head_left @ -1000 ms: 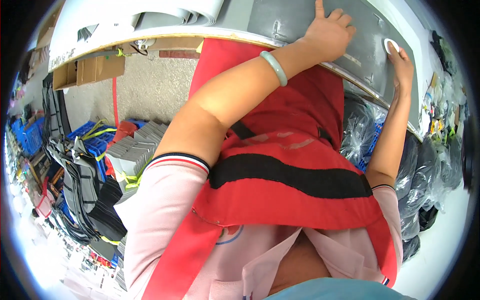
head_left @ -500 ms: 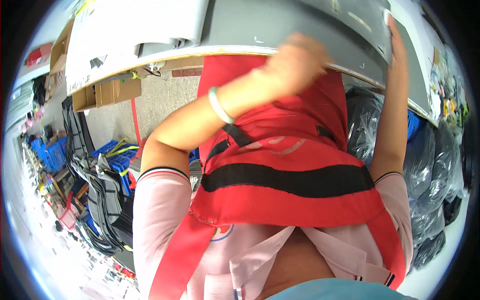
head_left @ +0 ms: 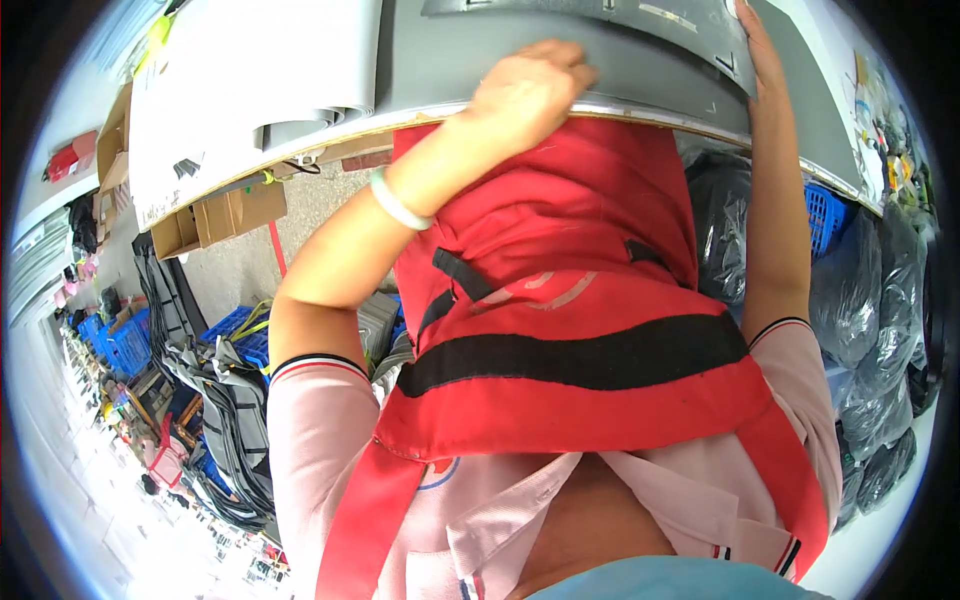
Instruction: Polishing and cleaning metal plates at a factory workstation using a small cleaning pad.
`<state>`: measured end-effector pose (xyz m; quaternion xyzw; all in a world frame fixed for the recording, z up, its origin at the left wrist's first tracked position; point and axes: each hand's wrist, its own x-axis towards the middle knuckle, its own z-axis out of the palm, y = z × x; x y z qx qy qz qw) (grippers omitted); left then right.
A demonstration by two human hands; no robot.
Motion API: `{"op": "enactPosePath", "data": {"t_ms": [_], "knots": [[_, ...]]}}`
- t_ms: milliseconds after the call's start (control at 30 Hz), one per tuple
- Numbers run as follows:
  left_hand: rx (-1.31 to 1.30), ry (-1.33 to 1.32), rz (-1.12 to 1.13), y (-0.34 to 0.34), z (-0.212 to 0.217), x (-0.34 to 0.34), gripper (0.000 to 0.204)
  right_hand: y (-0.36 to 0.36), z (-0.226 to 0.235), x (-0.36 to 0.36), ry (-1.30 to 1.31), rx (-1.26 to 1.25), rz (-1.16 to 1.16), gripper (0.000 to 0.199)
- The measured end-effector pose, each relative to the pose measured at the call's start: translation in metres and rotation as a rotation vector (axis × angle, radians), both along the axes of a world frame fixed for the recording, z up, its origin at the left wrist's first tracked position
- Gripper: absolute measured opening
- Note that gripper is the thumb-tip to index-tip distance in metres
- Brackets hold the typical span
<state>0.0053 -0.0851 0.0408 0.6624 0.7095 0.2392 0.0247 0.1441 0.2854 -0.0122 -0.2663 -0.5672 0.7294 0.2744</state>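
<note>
Above the grey sheet, close to the table's near edge, my left hand is curled closed and slightly blurred. Whatever its fingers may hold is hidden. A pale bangle circles that wrist. Across the sheet arches a long grey curved panel with small angled cut-outs along it and a pale label strip. My right hand grips the panel's right end, fingers pointing away from me. Something small and white shows at its fingertips, too small to name. Angled marks are visible on the sheet.
White sheeting with a rolled edge covers the table's left part. An open cardboard box sits below it. Black plastic bags and a blue crate stand at the right. Grey black-edged pieces hang at the lower left.
My left hand has moved left along the near edge, still closed. The panel has shifted left and more of its length shows, with my right hand still at its end. The whole view has shifted slightly.
</note>
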Motion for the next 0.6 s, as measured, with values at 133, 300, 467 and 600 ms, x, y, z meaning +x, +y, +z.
{"op": "enactPosePath", "data": {"t_ms": [133, 300, 467, 600], "knots": [[0.164, 0.090, -0.161, 0.078, -0.010, 0.043, 0.022, -0.006, 0.009, -0.002, -0.056, -0.221, 0.003, 0.053], [0.132, 0.134, -0.203, 0.172, -0.017, 0.102, 0.013, -0.023, 0.075, 0.022, 0.041, -0.138, -0.197, 0.048], [0.022, -0.140, -0.185, 0.232, -0.032, 0.115, 0.021, -0.044, 0.123, 0.041, 0.200, -0.146, -0.315, 0.050], [0.884, 0.028, 0.071, 0.237, -0.045, 0.029, 0.032, -0.092, 0.099, -0.007, 0.232, -0.189, -0.212, 0.057]]}}
